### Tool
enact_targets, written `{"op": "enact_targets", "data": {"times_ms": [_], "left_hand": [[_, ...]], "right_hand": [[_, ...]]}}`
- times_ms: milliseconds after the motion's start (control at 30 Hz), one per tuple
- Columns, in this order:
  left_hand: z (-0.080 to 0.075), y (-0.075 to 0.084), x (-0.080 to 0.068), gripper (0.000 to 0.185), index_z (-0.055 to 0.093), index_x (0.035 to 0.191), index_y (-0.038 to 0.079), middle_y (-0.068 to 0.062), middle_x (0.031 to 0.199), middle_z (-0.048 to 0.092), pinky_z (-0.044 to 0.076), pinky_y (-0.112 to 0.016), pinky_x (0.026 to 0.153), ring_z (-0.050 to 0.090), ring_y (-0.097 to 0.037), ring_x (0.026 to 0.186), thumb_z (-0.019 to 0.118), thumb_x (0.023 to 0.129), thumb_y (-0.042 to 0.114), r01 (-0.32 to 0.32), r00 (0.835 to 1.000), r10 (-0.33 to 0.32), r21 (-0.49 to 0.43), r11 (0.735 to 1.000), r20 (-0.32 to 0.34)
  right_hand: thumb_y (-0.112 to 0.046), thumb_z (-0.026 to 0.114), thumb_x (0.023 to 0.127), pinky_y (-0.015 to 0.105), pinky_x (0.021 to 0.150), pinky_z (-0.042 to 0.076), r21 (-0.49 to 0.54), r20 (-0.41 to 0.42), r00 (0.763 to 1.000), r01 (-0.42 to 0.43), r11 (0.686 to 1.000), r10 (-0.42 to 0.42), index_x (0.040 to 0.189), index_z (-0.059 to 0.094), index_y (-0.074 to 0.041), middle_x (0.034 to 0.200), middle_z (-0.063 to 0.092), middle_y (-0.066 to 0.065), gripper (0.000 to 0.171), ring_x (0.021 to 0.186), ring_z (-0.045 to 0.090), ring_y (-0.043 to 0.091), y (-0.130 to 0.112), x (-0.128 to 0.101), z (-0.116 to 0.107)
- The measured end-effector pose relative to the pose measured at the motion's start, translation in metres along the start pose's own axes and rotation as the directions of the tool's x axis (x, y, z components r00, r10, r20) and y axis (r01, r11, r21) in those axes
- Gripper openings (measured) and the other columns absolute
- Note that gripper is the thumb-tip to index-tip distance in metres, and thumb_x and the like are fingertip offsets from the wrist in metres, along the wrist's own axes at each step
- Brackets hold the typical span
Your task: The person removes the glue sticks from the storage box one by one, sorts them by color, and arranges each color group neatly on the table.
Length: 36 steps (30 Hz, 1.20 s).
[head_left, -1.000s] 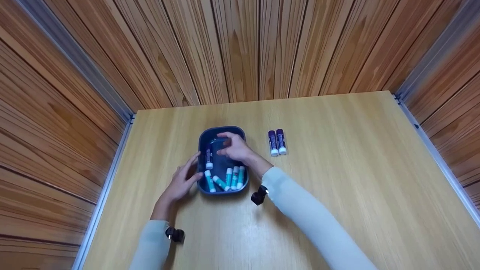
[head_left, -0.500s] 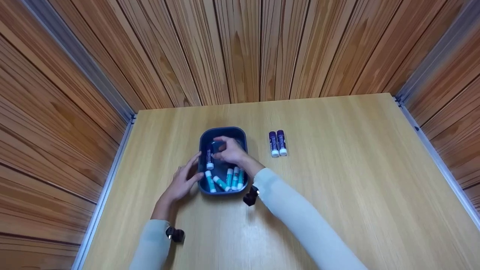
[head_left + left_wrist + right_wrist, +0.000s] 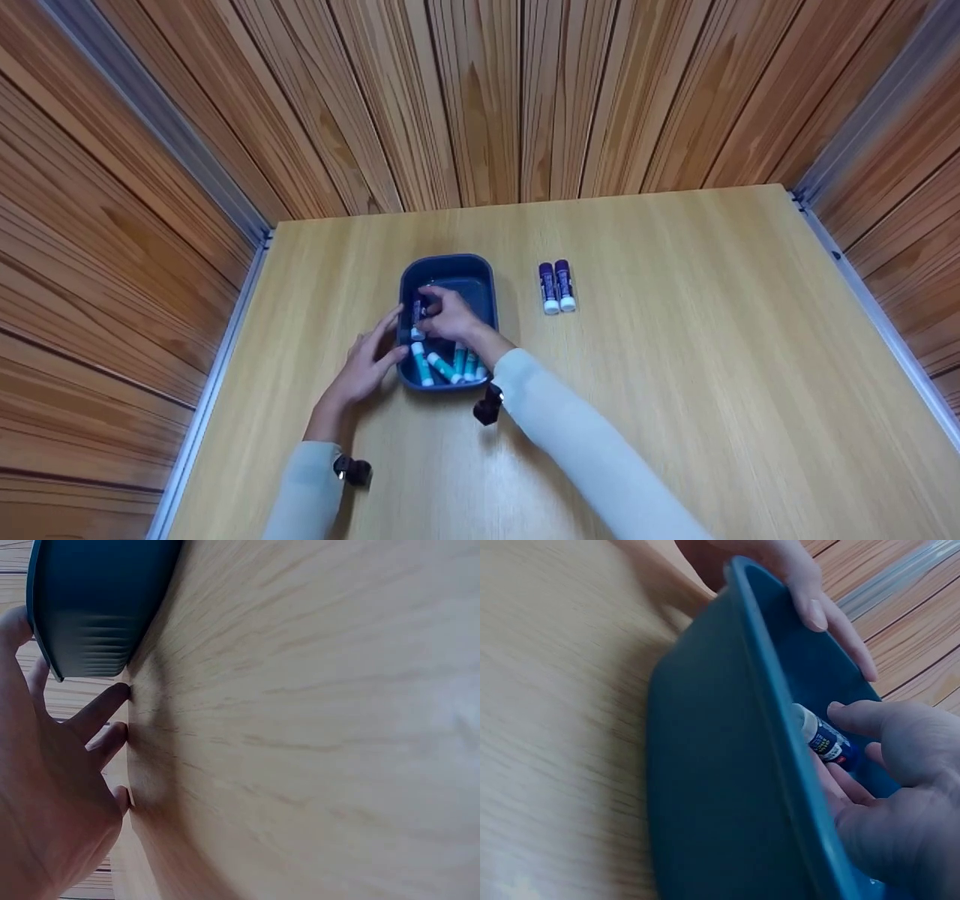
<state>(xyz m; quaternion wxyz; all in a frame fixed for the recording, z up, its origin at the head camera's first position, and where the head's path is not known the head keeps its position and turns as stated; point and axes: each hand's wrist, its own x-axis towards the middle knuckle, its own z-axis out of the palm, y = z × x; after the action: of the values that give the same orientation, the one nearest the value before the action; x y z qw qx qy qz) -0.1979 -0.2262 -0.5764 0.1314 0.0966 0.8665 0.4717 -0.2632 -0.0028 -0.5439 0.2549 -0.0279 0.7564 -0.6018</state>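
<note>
Inside one blue tray (image 3: 484, 274), right-hand fingers (image 3: 435, 300) pinch one purple glue stick (image 3: 417, 313) beside four teal ones (image 3: 442, 364).

Pale mint long sleeves (image 3: 585, 450), with a small black wrist camera (image 3: 352, 470) on each.

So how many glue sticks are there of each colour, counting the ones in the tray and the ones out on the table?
Purple glue sticks: 3, namely two lying side by side on the table and one in the tray, which the right hand pinches.
Teal glue sticks: 4, all in the tray.
Total: 7 glue sticks.
</note>
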Motion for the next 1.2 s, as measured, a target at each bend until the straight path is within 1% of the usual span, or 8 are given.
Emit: {"op": "enact_targets", "data": {"times_ms": [200, 433, 567, 733, 800, 933, 1100, 1200], "left_hand": [[0.0006, 0.0007, 0.0010, 0.073, 0.023, 0.180, 0.043, -0.010, 0.186, 0.037, -0.009, -0.073, 0.142, 0.022, -0.043, 0.177, 0.059, 0.117, 0.042, 0.013, 1.000, -0.013, 0.004, 1.000, 0.007], [-0.0012, -0.0023, -0.0002, 0.073, 0.022, 0.180, 0.043, -0.010, 0.187, 0.036, -0.011, -0.071, 0.143, 0.021, -0.042, 0.178, 0.058, 0.117, 0.046, 0.011, 1.000, -0.011, 0.001, 1.000, 0.014], [-0.0025, -0.0034, -0.0005, 0.072, 0.023, 0.180, 0.043, -0.010, 0.186, 0.036, -0.011, -0.071, 0.143, 0.022, -0.042, 0.177, 0.058, 0.117, 0.048, 0.009, 1.000, -0.009, -0.002, 1.000, 0.011], [-0.0032, -0.0028, -0.0002, 0.071, 0.024, 0.180, 0.040, -0.011, 0.186, 0.038, -0.011, -0.071, 0.142, 0.022, -0.042, 0.178, 0.058, 0.118, 0.045, -0.012, 1.000, 0.012, -0.014, 1.000, 0.017], [-0.0031, -0.0027, -0.0001, 0.071, 0.024, 0.180, 0.039, -0.011, 0.185, 0.038, -0.011, -0.072, 0.142, 0.022, -0.042, 0.178, 0.058, 0.118, 0.043, -0.020, 1.000, 0.021, -0.019, 1.000, 0.016], [-0.0021, -0.0042, 0.0005, 0.071, 0.025, 0.180, 0.038, -0.012, 0.185, 0.040, -0.009, -0.073, 0.142, 0.024, -0.042, 0.177, 0.059, 0.117, 0.042, -0.035, 0.999, 0.036, -0.025, 0.999, 0.010], [-0.0008, -0.0072, 0.0026, 0.072, 0.027, 0.180, 0.034, -0.013, 0.182, 0.043, -0.008, -0.075, 0.141, 0.025, -0.041, 0.177, 0.060, 0.117, 0.039, -0.059, 0.998, 0.059, -0.013, 0.998, -0.003], [-0.0006, -0.0077, 0.0030, 0.072, 0.027, 0.180, 0.033, -0.013, 0.182, 0.044, -0.010, -0.075, 0.141, 0.025, -0.041, 0.177, 0.060, 0.117, 0.039, -0.064, 0.998, 0.064, -0.011, 0.998, -0.006]], "right_hand": [[0.005, 0.076, 0.103, 0.043, 0.108, 0.067, -0.004, -0.027, 0.999, 0.016, 1.000, -0.016, 0.171, 0.049, -0.016, 0.148, 0.063, 0.024, 0.077, 0.132, 0.069, 0.037, 0.0024, -0.0008, 0.0046], [0.001, 0.075, 0.105, 0.046, 0.115, 0.064, -0.001, 0.001, 0.999, -0.039, 0.999, 0.039, 0.175, 0.044, -0.020, 0.149, 0.063, 0.020, 0.079, 0.135, 0.068, 0.033, -0.0009, -0.0041, 0.0054], [-0.001, 0.076, 0.105, 0.045, 0.113, 0.064, 0.003, 0.004, 0.999, -0.053, 0.999, 0.053, 0.174, 0.044, -0.019, 0.145, 0.064, 0.018, 0.079, 0.129, 0.069, 0.030, -0.0020, -0.0043, 0.0066], [0.003, 0.079, 0.101, 0.043, 0.109, 0.066, 0.022, -0.009, 1.000, -0.030, 0.999, 0.030, 0.174, 0.044, -0.015, 0.137, 0.066, 0.019, 0.083, 0.122, 0.070, 0.028, -0.0027, -0.0039, 0.0077], [0.002, 0.079, 0.101, 0.043, 0.109, 0.066, 0.025, -0.006, 0.999, -0.039, 0.999, 0.039, 0.174, 0.044, -0.015, 0.135, 0.067, 0.018, 0.083, 0.121, 0.071, 0.028, -0.0027, -0.0042, 0.0073], [-0.005, 0.079, 0.104, 0.041, 0.110, 0.064, -0.008, 0.010, 0.996, -0.088, 0.996, 0.088, 0.176, 0.041, -0.020, 0.135, 0.067, 0.012, 0.083, 0.121, 0.071, 0.026, -0.0023, -0.0056, 0.0056], [-0.009, 0.082, 0.101, 0.036, 0.104, 0.063, -0.055, 0.036, 0.997, -0.062, 0.997, 0.064, 0.176, 0.039, -0.015, 0.134, 0.068, 0.015, 0.086, 0.117, 0.068, 0.025, -0.0002, -0.0054, 0.0033], [-0.010, 0.083, 0.101, 0.036, 0.100, 0.064, -0.028, 0.051, 0.997, -0.056, 0.998, 0.057, 0.174, 0.043, -0.014, 0.130, 0.067, 0.014, 0.083, 0.113, 0.069, 0.024, 0.0009, -0.0049, 0.0021]]}}
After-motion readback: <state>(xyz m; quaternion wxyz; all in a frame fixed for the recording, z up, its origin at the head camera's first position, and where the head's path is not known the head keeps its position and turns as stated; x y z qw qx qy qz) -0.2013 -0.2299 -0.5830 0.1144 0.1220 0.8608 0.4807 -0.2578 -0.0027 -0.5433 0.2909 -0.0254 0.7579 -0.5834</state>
